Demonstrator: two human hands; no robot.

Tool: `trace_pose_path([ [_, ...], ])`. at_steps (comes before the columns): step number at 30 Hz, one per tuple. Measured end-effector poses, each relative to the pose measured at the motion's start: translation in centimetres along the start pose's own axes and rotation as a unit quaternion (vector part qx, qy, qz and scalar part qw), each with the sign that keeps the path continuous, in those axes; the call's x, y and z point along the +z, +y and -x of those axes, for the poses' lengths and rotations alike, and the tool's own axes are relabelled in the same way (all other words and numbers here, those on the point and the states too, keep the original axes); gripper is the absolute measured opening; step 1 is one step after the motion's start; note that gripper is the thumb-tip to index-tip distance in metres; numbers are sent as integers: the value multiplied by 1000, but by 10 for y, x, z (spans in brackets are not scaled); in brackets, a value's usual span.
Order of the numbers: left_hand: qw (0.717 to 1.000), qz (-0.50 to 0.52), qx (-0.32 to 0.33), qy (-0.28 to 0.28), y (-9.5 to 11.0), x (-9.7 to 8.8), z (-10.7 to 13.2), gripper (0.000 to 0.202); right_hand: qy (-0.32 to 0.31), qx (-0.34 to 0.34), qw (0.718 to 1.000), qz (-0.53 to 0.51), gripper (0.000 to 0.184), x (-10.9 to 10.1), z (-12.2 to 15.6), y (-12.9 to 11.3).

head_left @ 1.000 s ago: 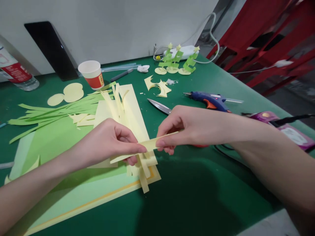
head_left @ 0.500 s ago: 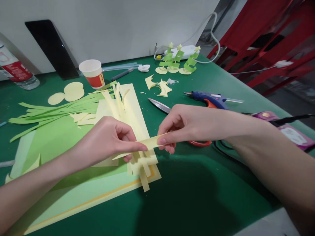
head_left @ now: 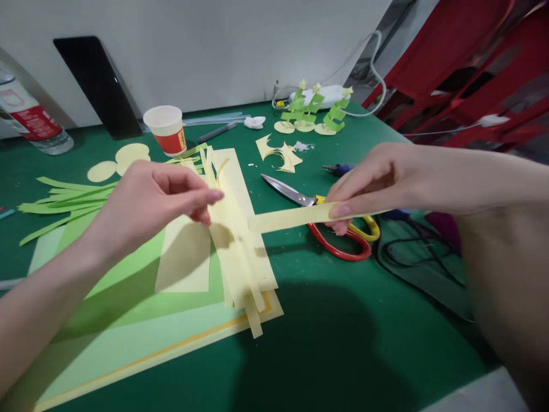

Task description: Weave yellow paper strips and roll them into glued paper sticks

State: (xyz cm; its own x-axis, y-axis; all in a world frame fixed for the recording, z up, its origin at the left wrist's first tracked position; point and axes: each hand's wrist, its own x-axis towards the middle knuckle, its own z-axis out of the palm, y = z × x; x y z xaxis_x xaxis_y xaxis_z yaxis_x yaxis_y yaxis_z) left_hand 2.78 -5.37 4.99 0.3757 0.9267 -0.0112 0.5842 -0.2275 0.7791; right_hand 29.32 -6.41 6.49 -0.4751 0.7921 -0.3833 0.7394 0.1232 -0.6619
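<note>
My right hand [head_left: 373, 186] pinches a pale yellow paper strip [head_left: 295, 217] between thumb and fingers. The strip's free end points left, over a pile of cut yellow strips [head_left: 238, 240]. Above that pile's left side is my left hand [head_left: 171, 200], its thumb and fingers drawn together with nothing visible in them. Under the right hand lie scissors [head_left: 338, 252] with red and yellow handles, partly covered by the fingers. A yellow paper piece [head_left: 184, 263] and green sheets [head_left: 137, 280] lie below the left hand.
Green strips [head_left: 64, 200], yellow discs [head_left: 102, 171], a paper cup [head_left: 165, 131] and a bottle [head_left: 32, 123] stand or lie left. Small paper plants [head_left: 306, 109] stand at the back. A glue gun [head_left: 338, 169] is mostly hidden behind my right hand; its cable [head_left: 412, 252] trails right.
My left hand has let go of the yellow strip and moved up and left. My right hand has carried the strip right and upward, uncovering more of the scissors' handles.
</note>
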Motion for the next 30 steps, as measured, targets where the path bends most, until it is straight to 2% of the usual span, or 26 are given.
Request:
trace_pose_path([
  [2,997,68,40,16,-1,5,-1,23,-18,-9,1000,5,25,4,0,-2],
  [4,993,94,52,-44,0,12,0,27,-16,-22,1000,15,28,8,-2,-5],
  [6,992,77,34,-98,3,19,3,21,12,-29,999,25,32,11,-5,-7],
  [8,991,78,15,-105,6,22,7,13,33,-30,998,35,35,12,-7,-9],
  [11,989,112,0,-97,10,23,11,15,49,-26,997,55,33,17,-9,-14],
  [15,988,87,15,-130,12,25,15,18,73,-68,995,24,24,33,-10,-30],
  [17,992,49,44,-110,12,27,16,16,105,-83,991,3,20,42,-10,-38],
  [20,995,3,88,-39,11,30,17,13,147,-88,985,-13,18,51,-9,-43],
  [22,994,-9,107,-12,10,31,17,14,165,-91,982,-15,17,54,-9,-44],
  [25,992,-13,126,-3,8,32,17,11,178,-103,978,-14,17,57,-10,-42],
  [30,990,37,139,-9,5,34,18,9,211,-123,969,-30,17,63,-12,-40],
])
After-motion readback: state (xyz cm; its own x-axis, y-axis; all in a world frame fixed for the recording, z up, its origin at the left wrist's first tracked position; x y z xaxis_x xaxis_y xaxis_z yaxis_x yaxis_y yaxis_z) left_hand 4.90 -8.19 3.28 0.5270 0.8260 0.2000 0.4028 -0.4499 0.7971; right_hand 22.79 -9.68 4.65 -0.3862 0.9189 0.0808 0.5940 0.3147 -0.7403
